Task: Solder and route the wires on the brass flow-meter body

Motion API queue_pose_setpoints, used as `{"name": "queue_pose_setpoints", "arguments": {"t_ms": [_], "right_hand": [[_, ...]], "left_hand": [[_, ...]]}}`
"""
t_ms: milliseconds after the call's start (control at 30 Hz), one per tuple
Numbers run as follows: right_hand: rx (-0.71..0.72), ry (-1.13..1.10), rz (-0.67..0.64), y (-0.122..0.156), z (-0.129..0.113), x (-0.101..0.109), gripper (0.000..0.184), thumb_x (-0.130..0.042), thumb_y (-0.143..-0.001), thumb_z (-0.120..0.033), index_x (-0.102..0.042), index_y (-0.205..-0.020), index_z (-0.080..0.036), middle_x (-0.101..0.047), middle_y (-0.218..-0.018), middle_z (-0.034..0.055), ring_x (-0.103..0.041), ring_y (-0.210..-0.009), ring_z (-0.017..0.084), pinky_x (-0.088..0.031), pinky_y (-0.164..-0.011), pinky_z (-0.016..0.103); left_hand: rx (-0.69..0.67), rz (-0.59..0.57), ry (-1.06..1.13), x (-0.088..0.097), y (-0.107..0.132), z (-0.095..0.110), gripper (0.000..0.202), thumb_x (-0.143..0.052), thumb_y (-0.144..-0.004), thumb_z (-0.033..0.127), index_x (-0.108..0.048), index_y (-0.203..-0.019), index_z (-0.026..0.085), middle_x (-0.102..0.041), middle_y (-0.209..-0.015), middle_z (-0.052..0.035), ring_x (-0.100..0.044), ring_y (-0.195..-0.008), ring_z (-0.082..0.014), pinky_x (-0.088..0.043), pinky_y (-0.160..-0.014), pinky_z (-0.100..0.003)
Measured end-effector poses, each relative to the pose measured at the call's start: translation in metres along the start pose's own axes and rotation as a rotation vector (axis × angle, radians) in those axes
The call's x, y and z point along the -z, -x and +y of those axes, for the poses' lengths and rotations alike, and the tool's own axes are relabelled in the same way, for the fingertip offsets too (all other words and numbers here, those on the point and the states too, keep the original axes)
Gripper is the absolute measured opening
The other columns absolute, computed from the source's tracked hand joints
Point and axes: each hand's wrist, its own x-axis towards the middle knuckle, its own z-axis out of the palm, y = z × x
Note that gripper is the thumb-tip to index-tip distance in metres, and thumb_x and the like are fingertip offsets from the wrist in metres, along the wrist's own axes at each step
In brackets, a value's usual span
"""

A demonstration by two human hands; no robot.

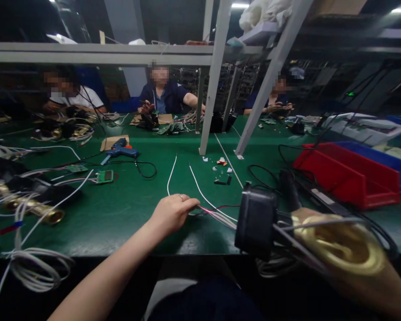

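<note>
My left hand (175,213) is closed in a pinch on a bundle of thin wires (220,217), white, red and dark, above the green table. The wires run right to a black box (256,220) joined to a brass pipe fitting (350,245), whose round open end faces me. Behind the fitting, my right hand (303,214) grips it; most of its fingers are hidden. Two white wire ends (194,177) stretch forward beyond my left hand. A grey cable crosses in front of the brass.
A blue glue gun (122,150) lies left of centre, beside a small green circuit board (104,177). More brass fittings (55,216) and a coiled cable (40,269) are at left. Red bin (347,178) at right, metal posts (214,89) ahead. Several people sit opposite.
</note>
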Motion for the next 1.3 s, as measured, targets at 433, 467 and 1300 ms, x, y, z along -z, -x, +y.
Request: {"name": "queue_pose_setpoints", "arguments": {"t_ms": [433, 467, 1300], "right_hand": [[0.345, 0.222, -0.953, -0.101, -0.033, -0.077, 0.015, -0.059, -0.071, -0.008, -0.058, -0.085, -0.015, -0.063, -0.083, 0.0047, -0.056, -0.072, 0.017, -0.037, -0.061, 0.026], [0.337, 0.205, -0.965, -0.108, -0.031, -0.080, 0.014, -0.060, -0.071, -0.008, -0.058, -0.083, -0.015, -0.064, -0.082, 0.0045, -0.056, -0.071, 0.017, -0.037, -0.062, 0.026], [-0.162, 0.068, -0.173, -0.038, 0.033, -0.059, 0.023, -0.051, -0.089, -0.030, -0.057, -0.108, -0.019, -0.068, -0.097, 0.0068, -0.065, -0.083, 0.021, -0.051, -0.072, 0.030]], "left_hand": [[-0.146, 0.005, -0.008, -0.053, -0.003, -0.047, 0.031, -0.034, -0.088, 0.005, -0.063, -0.097, 0.014, -0.068, -0.108, -0.0084, -0.058, -0.110, -0.0221, -0.051, -0.091, -0.037], [-0.122, -0.017, 0.001, -0.055, -0.001, -0.048, 0.031, -0.035, -0.088, 0.005, -0.063, -0.098, 0.014, -0.067, -0.110, -0.0084, -0.057, -0.112, -0.0230, -0.051, -0.092, -0.039], [1.030, 0.016, 0.639, 0.000, 0.072, 0.051, 0.025, -0.062, -0.070, 0.029, -0.066, -0.093, 0.019, -0.069, -0.094, -0.0050, -0.064, -0.091, -0.0245, -0.051, -0.086, -0.039]]}}
